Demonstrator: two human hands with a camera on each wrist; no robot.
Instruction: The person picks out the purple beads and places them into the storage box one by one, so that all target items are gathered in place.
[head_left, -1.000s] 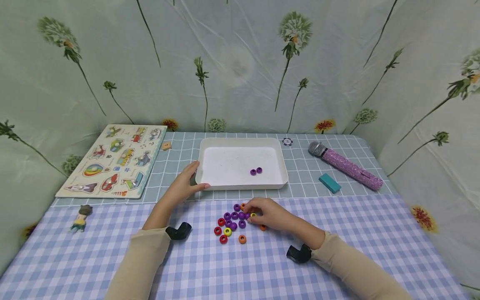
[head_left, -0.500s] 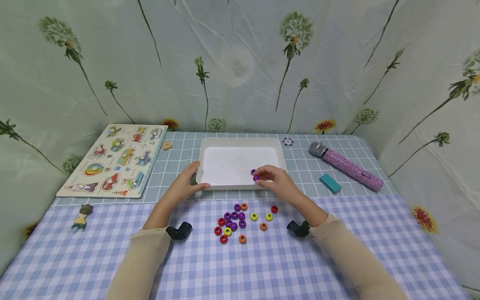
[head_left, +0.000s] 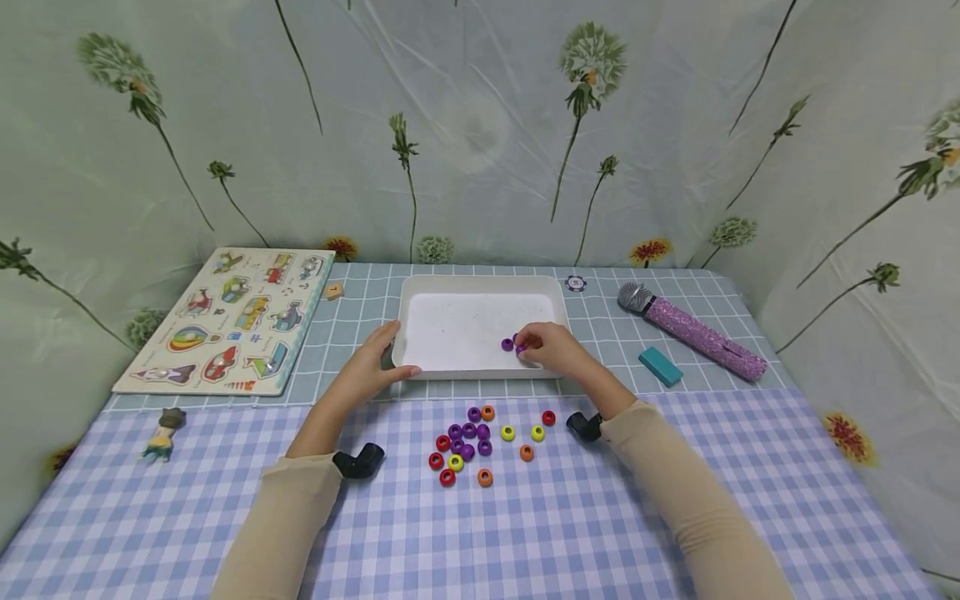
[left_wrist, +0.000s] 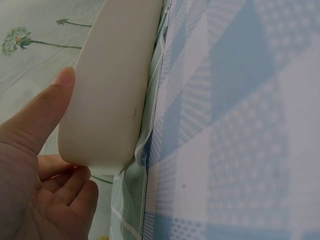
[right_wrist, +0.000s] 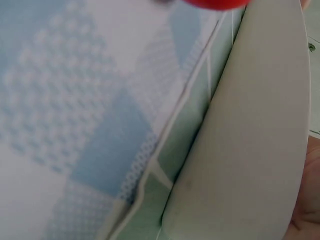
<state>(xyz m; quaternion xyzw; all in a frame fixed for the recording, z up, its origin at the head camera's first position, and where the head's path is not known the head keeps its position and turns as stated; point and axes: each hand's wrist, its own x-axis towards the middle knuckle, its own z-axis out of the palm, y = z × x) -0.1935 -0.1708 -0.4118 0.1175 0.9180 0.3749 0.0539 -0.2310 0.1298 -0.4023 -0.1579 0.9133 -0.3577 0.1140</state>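
Observation:
A white rectangular tray (head_left: 457, 329) stands at the back middle. My left hand (head_left: 365, 364) holds its near left corner, thumb on the front rim and fingers along the left side; in the left wrist view the thumb (left_wrist: 52, 102) lies against the tray wall. Inside the tray, my right hand (head_left: 553, 347) pinches a purple bead (head_left: 521, 350) low over the floor, by two other purple beads, the left one (head_left: 507, 344) in plain sight and the other partly hidden by the fingers. Purple beads (head_left: 469, 431), red beads (head_left: 436, 461), yellow beads (head_left: 507, 433) and orange beads (head_left: 485, 477) lie before the tray.
A picture puzzle board (head_left: 225, 325) and a wooden number tile (head_left: 333, 290) lie left of the tray, with a small figurine (head_left: 162, 436) in front. To the right are a glittery microphone (head_left: 690, 331), a teal block (head_left: 661, 367) and a poker chip (head_left: 575, 284).
My right hand has gone from the loose beads into the tray with a purple bead, then moved slightly right beside the two purple beads there. My left hand has stayed on the tray.

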